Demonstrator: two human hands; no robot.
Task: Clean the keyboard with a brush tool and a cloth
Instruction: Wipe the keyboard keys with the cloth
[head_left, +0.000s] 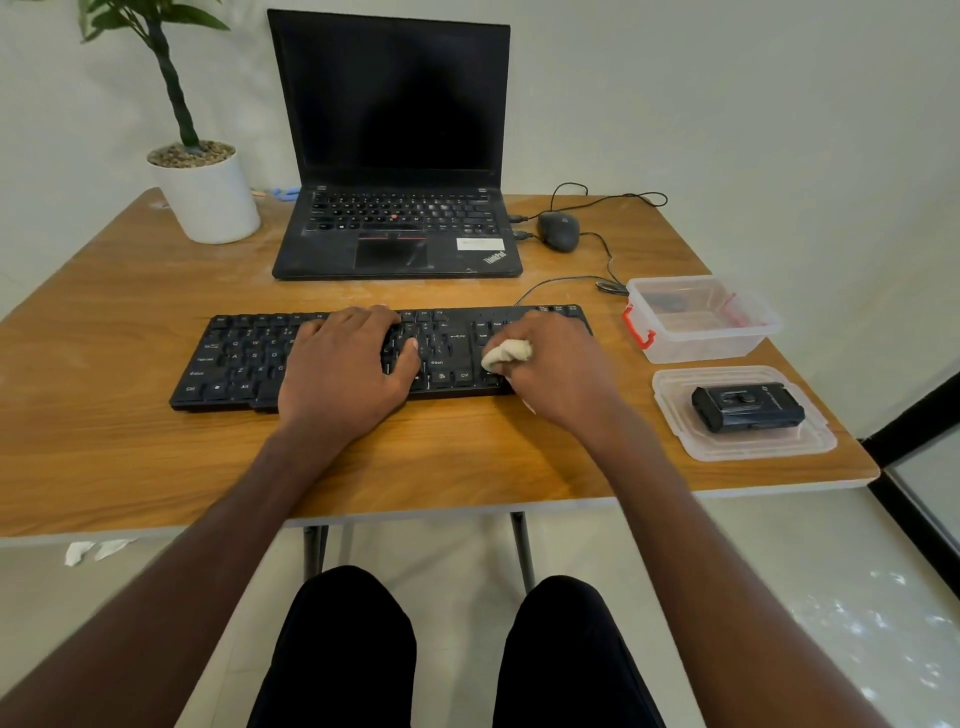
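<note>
Left hand (347, 364) flat on keyboard (239, 358), fingers relaxed. Right hand (553, 371) bunching cloth (508, 354). Soft, light; best gripped wadded.

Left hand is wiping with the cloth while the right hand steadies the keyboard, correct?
No, the hands are swapped. In the head view the right hand holds the cloth on the keyboard; the left hand rests flat on the keys, steadying it.

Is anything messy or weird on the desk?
A bit. The laptop looks dusty, with pale smudges on the table around it. White scraps lie on the floor. The plastic box sits open, its lid beside it.
</note>
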